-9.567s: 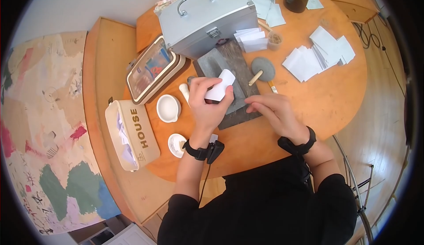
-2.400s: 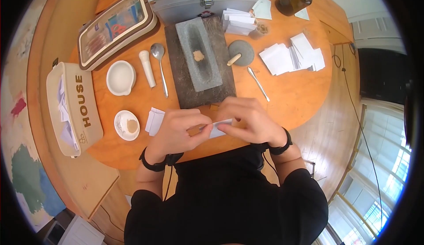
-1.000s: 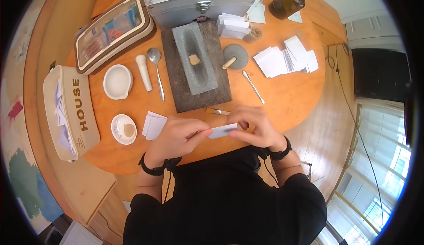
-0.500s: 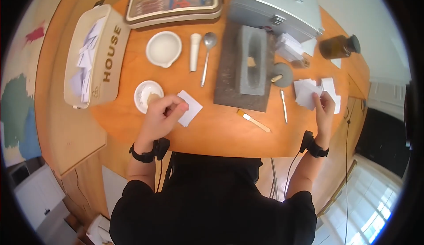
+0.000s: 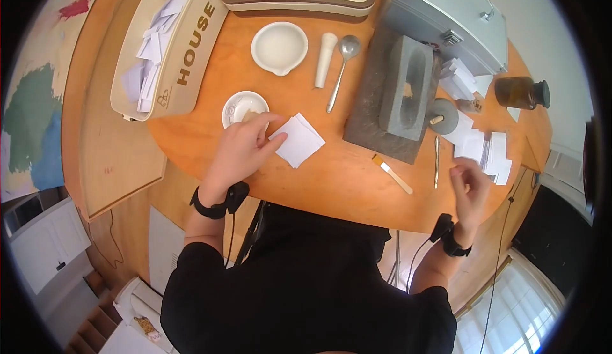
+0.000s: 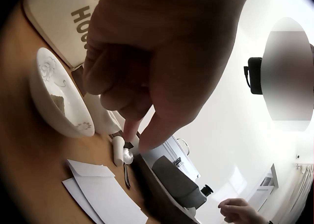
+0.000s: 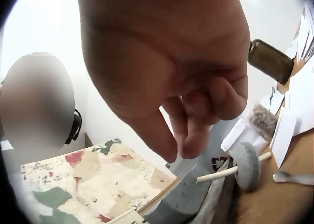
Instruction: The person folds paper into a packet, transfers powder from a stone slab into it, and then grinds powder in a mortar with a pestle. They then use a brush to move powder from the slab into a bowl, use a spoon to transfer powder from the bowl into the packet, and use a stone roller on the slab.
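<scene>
My left hand [image 5: 239, 150] hovers beside the folded white paper packets [image 5: 298, 140], thumb and forefinger apart and nothing between them. Just behind it stands a small white dish [image 5: 232, 106] of pale brown powder, partly covered by the fingers. At the right my right hand [image 5: 470, 188] is by the pile of white papers [image 5: 470, 150], fingers loosely bent and holding nothing. A flat brush [image 5: 392, 174] and a thin metal spatula [image 5: 437, 162] lie between the hands. Behind them a grey stone trough [image 5: 396, 92] with some powder rests on a dark slab [image 5: 370, 121].
A white mortar [image 5: 279, 48], pestle [image 5: 325, 60] and metal spoon [image 5: 348, 48] sit left of the slab. A stone wheel [image 5: 446, 115] with a wooden handle lies to its right. A silver case [image 5: 440, 13], paper-filled bin [image 5: 197, 54] and brown bottle [image 5: 515, 92] stand around.
Both hands held a folded paper together one second ago, then parted. The right hand, which touched a paper at the pile half a second ago, has let go. The head view has shifted.
</scene>
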Demonstrator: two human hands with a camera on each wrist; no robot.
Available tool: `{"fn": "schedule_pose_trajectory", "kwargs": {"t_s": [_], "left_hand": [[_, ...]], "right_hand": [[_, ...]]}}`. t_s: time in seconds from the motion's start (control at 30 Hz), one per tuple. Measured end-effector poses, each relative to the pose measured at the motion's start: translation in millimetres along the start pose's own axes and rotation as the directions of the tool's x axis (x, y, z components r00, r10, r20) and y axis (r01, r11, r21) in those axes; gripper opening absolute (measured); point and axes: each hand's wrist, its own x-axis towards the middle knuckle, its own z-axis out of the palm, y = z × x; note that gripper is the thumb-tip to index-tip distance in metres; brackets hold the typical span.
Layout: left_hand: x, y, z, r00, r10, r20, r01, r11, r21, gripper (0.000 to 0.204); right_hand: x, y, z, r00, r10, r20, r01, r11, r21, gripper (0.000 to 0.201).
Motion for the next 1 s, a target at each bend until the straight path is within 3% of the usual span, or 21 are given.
{"fn": "schedule_pose_trajectory", "kwargs": {"t_s": [0.1, 0.2, 0.37, 0.5, 0.63, 0.8, 0.83, 0.9, 1.0], "left_hand": [[10.9, 0.5, 0.7, 0.994, 0.068, 0.090, -0.084, 0.977, 0.195, 0.032], [20.4, -6.0, 3.3, 0.976, 0.119, 0.180, -0.166, 0.948, 0.272, 0.033], [30.9, -8.2, 4.9, 0.960, 0.057, 0.274, -0.157, 0.920, 0.360, 0.025], [32.6, -15.1, 10.4, 0.962, 0.094, 0.258, -0.187, 0.911, 0.367, 0.020], [33.0, -15.2, 13.4, 0.971, 0.106, 0.215, -0.186, 0.900, 0.393, 0.017], [29.4, -0.3, -2.5, 0.987, 0.138, 0.082, -0.150, 0.975, 0.163, 0.016], [28.0, 2.2, -6.6, 0.988, 0.146, 0.042, -0.149, 0.983, 0.109, 0.016], [25.8, 9.7, -18.2, 0.982, 0.157, 0.109, -0.166, 0.983, 0.079, 0.018], [28.1, 24.9, -29.3, 0.963, 0.188, 0.194, -0.191, 0.982, -0.002, 0.020]], "right_hand": [[-12.8, -25.8, 36.6, 0.984, -0.011, 0.178, -0.007, 0.995, 0.101, 0.012], [-19.9, -42.6, 83.8, 0.906, -0.012, 0.422, -0.087, 0.973, 0.214, 0.022], [-15.2, -68.5, 153.2, 0.743, -0.247, 0.622, -0.017, 0.922, 0.387, 0.049], [-18.6, -59.3, 204.7, 0.730, -0.397, 0.556, 0.157, 0.889, 0.430, 0.063], [-13.3, -58.1, 210.9, 0.717, -0.346, 0.605, 0.129, 0.919, 0.373, 0.062], [-3.1, -75.5, 175.0, 0.701, -0.338, 0.628, 0.094, 0.916, 0.389, 0.055], [1.3, -80.6, 164.3, 0.731, -0.366, 0.576, 0.148, 0.909, 0.390, 0.051], [9.6, -89.3, 145.7, 0.778, -0.417, 0.470, 0.250, 0.892, 0.377, 0.044], [20.5, -99.4, 137.7, 0.775, -0.527, 0.347, 0.410, 0.839, 0.359, 0.036]]}}
